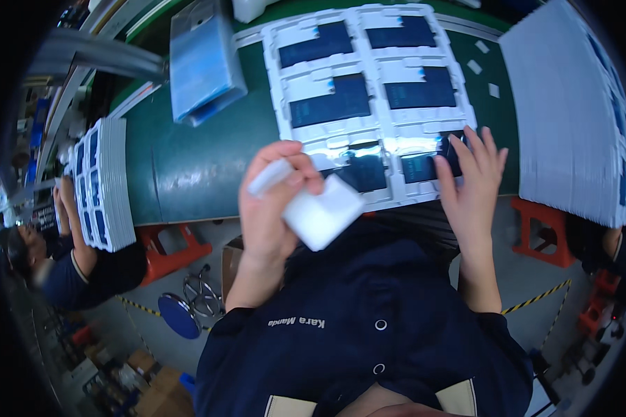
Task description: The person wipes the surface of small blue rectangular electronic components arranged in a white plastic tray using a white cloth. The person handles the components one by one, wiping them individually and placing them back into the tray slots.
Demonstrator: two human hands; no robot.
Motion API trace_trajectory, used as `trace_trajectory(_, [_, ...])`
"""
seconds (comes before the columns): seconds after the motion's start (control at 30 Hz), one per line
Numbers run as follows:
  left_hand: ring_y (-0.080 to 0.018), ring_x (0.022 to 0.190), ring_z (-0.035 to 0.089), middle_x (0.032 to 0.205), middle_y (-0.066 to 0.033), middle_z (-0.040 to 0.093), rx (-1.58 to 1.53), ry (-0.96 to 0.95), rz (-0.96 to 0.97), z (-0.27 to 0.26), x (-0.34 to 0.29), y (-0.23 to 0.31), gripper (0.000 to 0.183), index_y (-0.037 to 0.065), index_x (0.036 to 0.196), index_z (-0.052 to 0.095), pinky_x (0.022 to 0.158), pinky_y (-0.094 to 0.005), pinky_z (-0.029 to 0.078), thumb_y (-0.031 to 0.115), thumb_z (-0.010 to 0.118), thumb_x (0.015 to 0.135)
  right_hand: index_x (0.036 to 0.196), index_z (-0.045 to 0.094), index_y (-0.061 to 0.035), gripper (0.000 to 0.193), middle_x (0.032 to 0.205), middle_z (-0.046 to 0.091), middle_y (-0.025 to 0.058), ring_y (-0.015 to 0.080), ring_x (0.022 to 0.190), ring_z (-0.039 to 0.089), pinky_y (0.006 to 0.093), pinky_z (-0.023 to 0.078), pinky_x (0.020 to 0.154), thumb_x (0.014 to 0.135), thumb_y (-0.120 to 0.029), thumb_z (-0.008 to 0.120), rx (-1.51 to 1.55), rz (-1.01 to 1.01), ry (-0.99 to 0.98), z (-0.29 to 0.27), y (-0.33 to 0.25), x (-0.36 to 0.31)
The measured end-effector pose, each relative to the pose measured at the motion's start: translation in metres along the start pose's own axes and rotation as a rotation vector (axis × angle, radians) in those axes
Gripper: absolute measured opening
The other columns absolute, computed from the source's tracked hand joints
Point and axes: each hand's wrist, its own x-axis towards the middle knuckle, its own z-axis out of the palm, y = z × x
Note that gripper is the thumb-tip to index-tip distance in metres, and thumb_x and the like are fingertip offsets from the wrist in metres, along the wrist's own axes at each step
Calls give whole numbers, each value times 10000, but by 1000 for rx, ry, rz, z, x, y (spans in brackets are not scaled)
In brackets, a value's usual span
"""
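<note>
A white plastic tray (283,111) lies in front of me on the green table, with flat black rectangular pieces in its compartments. My left hand (271,201) is closed on a white folded sheet (325,212), paper or cloth, held at the tray's near-left corner. It partly covers the near-left black piece (366,167). At the near-right compartment, my right hand (471,177) has its fingers spread, with fingertips over the black piece (419,167) there. Whether they touch it I cannot tell.
A tall stack of white trays (563,104) stands at the right, a shorter tray stack (111,181) at the left. Beyond the tray's left side is a translucent blue holder (205,66). Small white squares (494,90) lie on the table. A co-worker (83,271) sits at the left.
</note>
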Motion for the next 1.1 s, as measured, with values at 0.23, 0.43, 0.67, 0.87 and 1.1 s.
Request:
trace_trajectory(0.23, [-297, 986, 645, 992, -178, 649, 161, -138, 182, -7, -15, -29, 174, -1, 1076, 527, 891, -428, 512, 29, 577, 913, 1133, 562, 0, 316, 1052, 630, 68, 96, 923, 587, 258, 468, 831, 868, -114, 693, 1649, 384, -621, -5, -79, 3])
trace_trajectory(0.43, [-269, 909, 633, 889, -128, 588, 63, 0, 65, -6, -16, -15, 161, 39, 993, 508, 876, -443, 516, 168, 589, 941, 870, 633, 19, 142, 821, 648, 36, 70, 787, 579, 238, 470, 679, 888, -115, 676, 1494, 332, -657, 9, -83, 12])
trace_trajectory(0.67, [-221, 840, 657, 888, -126, 629, -61, 144, -31, -7, -14, 0, 155, 16, 1019, 531, 786, -359, 542, 141, 587, 948, 964, 704, 37, 141, 883, 688, 112, 161, 739, 631, 261, 490, 685, 889, -70, 651, 1227, 77, -259, 19, -89, 15])
trace_trajectory(0.87, [-84, 674, 533, 759, -11, 563, 31, -7, -35, -25, -7, 12, 138, 20, 1041, 570, 639, -213, 417, 97, 600, 930, 1018, 678, 46, 163, 939, 686, 111, 136, 766, 638, 241, 514, 703, 866, -9, 662, 1570, 482, -244, 22, -67, 13])
trace_trajectory(1.1, [-350, 726, 602, 876, -148, 552, 1542, -247, 81, -11, -8, 8, 340, -11, 1049, 630, 660, -392, 487, 73, 739, 738, 1022, 660, 44, 181, 939, 660, 75, 96, 782, 598, 220, 480, 734, 841, 45, 664, 1439, 403, -176, 29, -42, 25])
